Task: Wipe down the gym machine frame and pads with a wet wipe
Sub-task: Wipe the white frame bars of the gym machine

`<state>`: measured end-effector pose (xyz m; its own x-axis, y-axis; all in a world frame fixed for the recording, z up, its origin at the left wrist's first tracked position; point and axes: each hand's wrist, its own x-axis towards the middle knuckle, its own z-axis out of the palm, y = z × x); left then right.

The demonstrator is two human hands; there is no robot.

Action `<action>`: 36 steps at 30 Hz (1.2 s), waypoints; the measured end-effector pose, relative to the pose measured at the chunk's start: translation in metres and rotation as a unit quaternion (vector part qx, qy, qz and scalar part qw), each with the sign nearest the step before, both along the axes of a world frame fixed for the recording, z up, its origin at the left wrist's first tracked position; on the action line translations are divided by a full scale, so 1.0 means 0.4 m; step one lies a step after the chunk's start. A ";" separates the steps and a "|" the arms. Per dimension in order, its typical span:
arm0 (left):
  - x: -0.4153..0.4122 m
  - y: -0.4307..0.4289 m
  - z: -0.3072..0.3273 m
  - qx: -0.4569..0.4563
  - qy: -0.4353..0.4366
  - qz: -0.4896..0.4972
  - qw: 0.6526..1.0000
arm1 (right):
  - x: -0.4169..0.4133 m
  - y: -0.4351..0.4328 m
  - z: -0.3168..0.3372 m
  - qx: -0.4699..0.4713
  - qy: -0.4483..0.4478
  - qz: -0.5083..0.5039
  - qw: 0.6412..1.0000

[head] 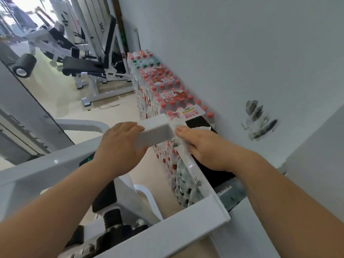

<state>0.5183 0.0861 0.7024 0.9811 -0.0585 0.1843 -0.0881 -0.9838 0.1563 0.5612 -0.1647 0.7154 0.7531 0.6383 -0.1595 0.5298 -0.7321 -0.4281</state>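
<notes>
A white gym machine frame fills the lower middle, with a square white bar running up to the centre. My left hand grips that bar, fingers curled over its top edge. My right hand lies flat on a white wet wipe, pressing it onto a black pad beside the bar. Only a small corner of the wipe shows beyond the fingertips. A bolted white plate runs along the pad's left side.
Shrink-wrapped packs of red-capped water bottles are stacked along the white wall right behind the machine. Another white machine with black pads stands at the back. A black foam roller is at the left. Beige floor lies between.
</notes>
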 end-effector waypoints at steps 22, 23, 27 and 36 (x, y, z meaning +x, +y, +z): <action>0.018 0.091 -0.090 -0.046 0.033 -0.069 0.996 | 0.009 0.168 0.019 -0.475 -0.174 0.115 0.855; 0.017 0.092 -0.091 -0.045 0.032 -0.070 0.996 | -0.003 0.159 0.020 -0.481 -0.172 0.118 0.851; 0.018 0.094 -0.091 -0.050 0.036 -0.078 0.995 | -0.087 0.116 0.032 -0.495 -0.163 0.136 0.842; 0.017 0.096 -0.097 -0.055 0.025 -0.077 0.995 | -0.109 0.167 0.009 -0.575 -0.183 0.141 0.785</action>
